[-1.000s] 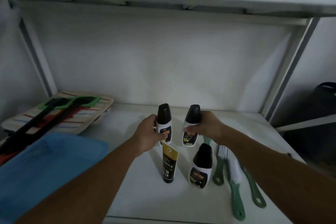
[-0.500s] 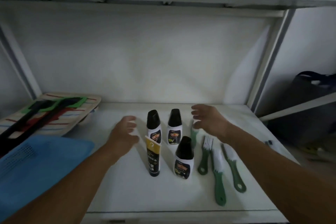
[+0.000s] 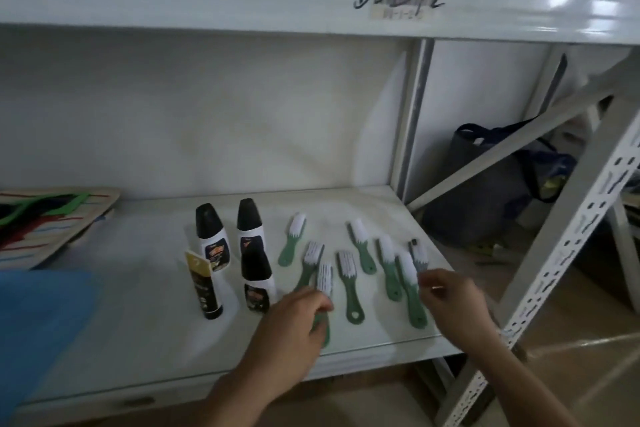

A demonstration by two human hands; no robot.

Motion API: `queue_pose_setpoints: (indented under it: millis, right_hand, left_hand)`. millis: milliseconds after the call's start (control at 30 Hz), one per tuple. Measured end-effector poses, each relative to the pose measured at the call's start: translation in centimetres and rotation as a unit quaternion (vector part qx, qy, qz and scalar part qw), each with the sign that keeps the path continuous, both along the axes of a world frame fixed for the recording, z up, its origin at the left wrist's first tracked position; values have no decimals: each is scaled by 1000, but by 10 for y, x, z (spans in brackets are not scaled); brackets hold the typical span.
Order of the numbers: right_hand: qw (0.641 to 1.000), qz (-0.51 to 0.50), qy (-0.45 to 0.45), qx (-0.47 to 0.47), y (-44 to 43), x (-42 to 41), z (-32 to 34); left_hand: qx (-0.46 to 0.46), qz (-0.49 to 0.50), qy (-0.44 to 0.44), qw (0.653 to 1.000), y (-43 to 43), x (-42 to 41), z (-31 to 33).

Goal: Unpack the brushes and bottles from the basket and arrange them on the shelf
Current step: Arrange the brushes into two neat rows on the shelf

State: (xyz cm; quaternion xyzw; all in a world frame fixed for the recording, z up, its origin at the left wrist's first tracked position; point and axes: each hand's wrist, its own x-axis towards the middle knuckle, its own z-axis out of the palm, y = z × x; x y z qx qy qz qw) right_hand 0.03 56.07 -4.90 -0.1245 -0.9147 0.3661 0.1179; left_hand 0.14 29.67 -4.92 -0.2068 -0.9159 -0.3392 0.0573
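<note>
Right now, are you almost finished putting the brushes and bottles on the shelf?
Nearly. Four bottles stand together on the shelf, and green brushes lie beside them. The left hand is on one brush; the right hand reaches the rightmost ones. Left: straightening. I can't see inside the blue basket.

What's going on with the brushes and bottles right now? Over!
Left hand closing on a green brush. Right hand at the rightmost brushes, grip unclear. Four bottles standing, other brushes lying flat on the shelf. Nothing blocking.
</note>
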Motion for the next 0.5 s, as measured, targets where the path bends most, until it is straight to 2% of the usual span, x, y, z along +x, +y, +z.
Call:
queue_pose_setpoints:
  millis: [200,333,467,500]
  right_hand:
    - [979,87,-82,162,-8,-7,-20]
    - [968,139,-68,195,-19,-18,-25]
    - [967,155,-16,199,-22,-16,-24]
    - [969,147,6,199,-21,-13,-24]
  left_hand:
    - [-119,-45,0,992,29,-20,-47]
    - [-182,-86,30,979,49,-23,-49]
    - [-164,-71,5,984,59,-17,-45]
    - [-163,-57,23,985,58,-17,-43]
